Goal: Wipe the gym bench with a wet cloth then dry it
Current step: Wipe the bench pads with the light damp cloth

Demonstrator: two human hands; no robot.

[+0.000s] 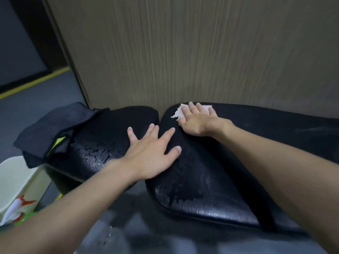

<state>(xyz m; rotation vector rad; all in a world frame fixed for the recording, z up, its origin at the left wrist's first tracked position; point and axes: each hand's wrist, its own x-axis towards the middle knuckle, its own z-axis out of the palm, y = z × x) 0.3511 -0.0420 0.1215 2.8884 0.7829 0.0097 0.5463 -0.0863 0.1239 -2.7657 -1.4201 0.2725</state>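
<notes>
Wet-wipe step I reckon: right hand (pixel 197 120) presses the white cloth (pixel 176 113) flat-fingered at the far edge of the bench (pixel 201 189), left hand (pixel 150 153) splayed empty mid-bench, next needs a pull nearward.

Just past the fingertips (pixel 190 105) of the right hand (pixel 197 121), the wood-grain wall panel (pixel 183 52) blocks the way; to their right the back pad (pixel 271 129) lies bare. Left of the left hand (pixel 150 154), bare seat pad (pixel 102 142) runs to a black towel (pixel 53 129).

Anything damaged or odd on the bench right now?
Yes: the vinyl is cracked and flaking on the left pad, beside the black cloth, and at the near corner of the right pad. The floor below shows droplets.
</notes>
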